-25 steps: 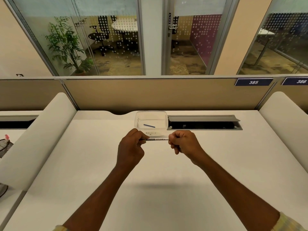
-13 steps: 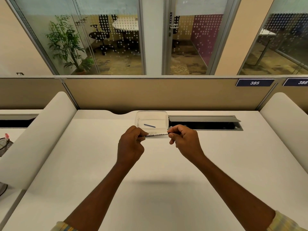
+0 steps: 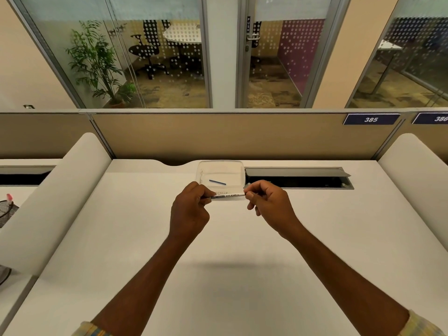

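- At the desk's [image 3: 135,195] far left edge, a dark wire-mesh holder [image 3: 8,212] stood beyond a white, rounded side divider [image 3: 55,197]; a pink-tipped item poked out of it, too small to identify.
- The left hand [image 3: 191,209] hovered over the back middle of the desk, its fingers curled tight around the left end of a slim marker [image 3: 228,195].
- The marker, white-barrelled with a black band, lay level between both hands, above the desk and at the near edge of the container. Its print read "HANDY MARKER" and "WHITE BOARD".
- Just behind it, a clear plastic container [image 3: 219,162] with rounded corners sat against the desk's back edge, with a short blue stick [image 3: 217,182] lying flat inside.
- The right hand [image 3: 269,202] pinched the marker's right end between thumb and forefinger, the other fingers loosely curled beneath.
- Behind, a glass door's handle plate [image 3: 248,24] read "PUSH".
- A grey metal cable slot [image 3: 298,177] with its flap raised ran along the back edge, to the right of the container.
- On the tan fabric partition [image 3: 218,137], dark blue plates read "385" [image 3: 371,119] and "386" [image 3: 440,118].
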